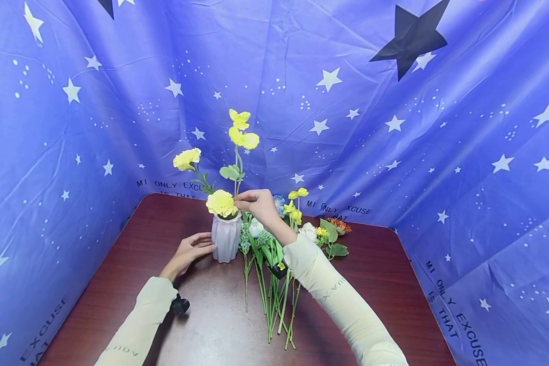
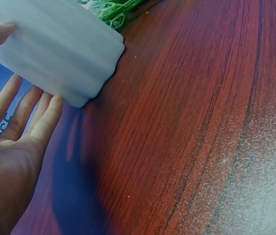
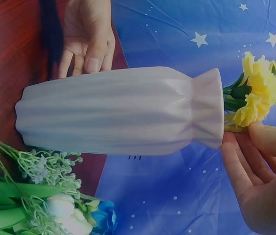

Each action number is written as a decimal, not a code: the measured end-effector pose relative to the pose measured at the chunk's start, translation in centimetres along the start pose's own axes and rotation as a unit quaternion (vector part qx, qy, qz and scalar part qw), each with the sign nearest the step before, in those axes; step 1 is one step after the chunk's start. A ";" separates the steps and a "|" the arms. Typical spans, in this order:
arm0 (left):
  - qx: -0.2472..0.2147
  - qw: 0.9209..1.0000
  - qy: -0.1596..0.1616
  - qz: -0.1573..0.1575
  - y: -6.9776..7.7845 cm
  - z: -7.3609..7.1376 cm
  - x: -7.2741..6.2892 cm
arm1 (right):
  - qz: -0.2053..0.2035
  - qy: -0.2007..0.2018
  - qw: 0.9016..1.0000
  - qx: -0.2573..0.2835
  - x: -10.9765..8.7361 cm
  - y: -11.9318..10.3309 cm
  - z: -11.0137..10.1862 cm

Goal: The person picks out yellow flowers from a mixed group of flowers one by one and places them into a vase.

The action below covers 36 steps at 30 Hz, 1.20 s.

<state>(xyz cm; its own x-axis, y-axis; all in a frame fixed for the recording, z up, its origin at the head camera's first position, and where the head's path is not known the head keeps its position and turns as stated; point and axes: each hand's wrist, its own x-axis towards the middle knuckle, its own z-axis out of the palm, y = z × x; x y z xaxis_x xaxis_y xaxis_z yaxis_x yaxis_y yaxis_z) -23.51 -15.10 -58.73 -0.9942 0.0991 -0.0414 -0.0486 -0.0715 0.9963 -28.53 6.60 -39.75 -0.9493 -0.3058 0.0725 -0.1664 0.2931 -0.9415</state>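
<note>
A pale lilac fluted vase [image 1: 225,241] stands upright on the table. My left hand [image 1: 192,251] touches its left side; in the left wrist view the fingers [image 2: 47,120] are spread and nearly straight against the vase wall. At the vase mouth, my right hand [image 1: 263,206] pinches a stem between thumb and fingertips, at the foot of the tall yellow flower [image 1: 243,138]. A yellow carnation [image 1: 221,204] sits low at the rim, and another yellow carnation [image 1: 186,159] leans out to the left. The stem ends inside the vase are hidden.
Loose artificial flowers lie right of the vase, their green stems [image 1: 274,305] toward me; white roses [image 1: 308,232], a blue flower [image 1: 279,203] and an orange flower [image 1: 340,225] are among them. A starry blue cloth [image 1: 274,66] encloses the dark red wooden table [image 1: 370,305].
</note>
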 end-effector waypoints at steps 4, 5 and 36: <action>0.005 1.000 -0.001 0.001 0.1 0.0 0.0 | -0.011 -0.003 1.000 -0.006 -0.1 0.0 0.0; 0.004 1.000 0.000 0.000 0.1 0.0 -0.1 | -0.014 -0.002 1.000 -0.007 -0.1 0.0 0.0; -0.003 1.000 0.000 -0.003 0.1 0.1 -0.1 | -0.053 0.016 0.995 -0.082 0.4 0.2 -0.7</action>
<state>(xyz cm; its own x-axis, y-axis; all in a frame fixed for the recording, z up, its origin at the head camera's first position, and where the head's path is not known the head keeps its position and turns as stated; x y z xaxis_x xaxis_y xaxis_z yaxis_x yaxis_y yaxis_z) -23.39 -15.05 -58.63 -0.9939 0.0992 -0.0484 -0.0561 -0.0772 0.9954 -29.14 7.16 -39.69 -0.9314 -0.3155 0.1816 -0.3054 0.4057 -0.8615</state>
